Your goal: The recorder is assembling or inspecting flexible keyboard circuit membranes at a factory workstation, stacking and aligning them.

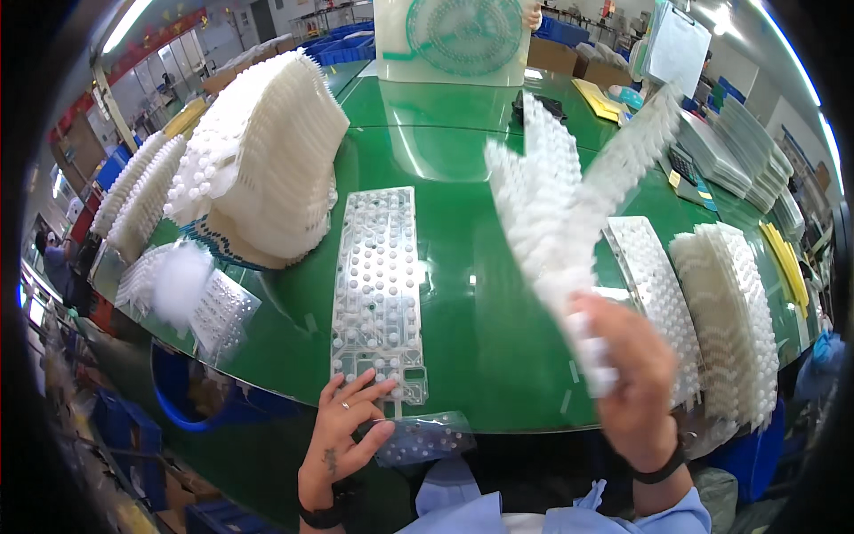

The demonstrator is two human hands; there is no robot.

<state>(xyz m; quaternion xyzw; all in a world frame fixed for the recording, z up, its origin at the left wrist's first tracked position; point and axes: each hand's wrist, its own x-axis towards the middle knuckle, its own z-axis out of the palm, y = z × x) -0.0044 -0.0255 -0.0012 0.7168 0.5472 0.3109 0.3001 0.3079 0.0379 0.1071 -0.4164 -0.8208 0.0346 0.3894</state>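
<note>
White panel (378,267), one: on green counter (498,374), ahead of left hand (349,425), long axis running away from us. Left hand nearer: open, fingertips on panel's near end. Panel flat, narrow, covered in pale round studs. Right hand (636,374), right of panel: closed round fanned studded sheets (556,214), which we see blurred. Clear film (427,438) by left thumb. Tall white stack (258,160) left of panel.

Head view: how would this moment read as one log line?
left fingers: on near end of white rectangular plastic panel | right fingers: holding fanned white studded plastic sheets, blurred | surface: glossy green tabletop
</note>
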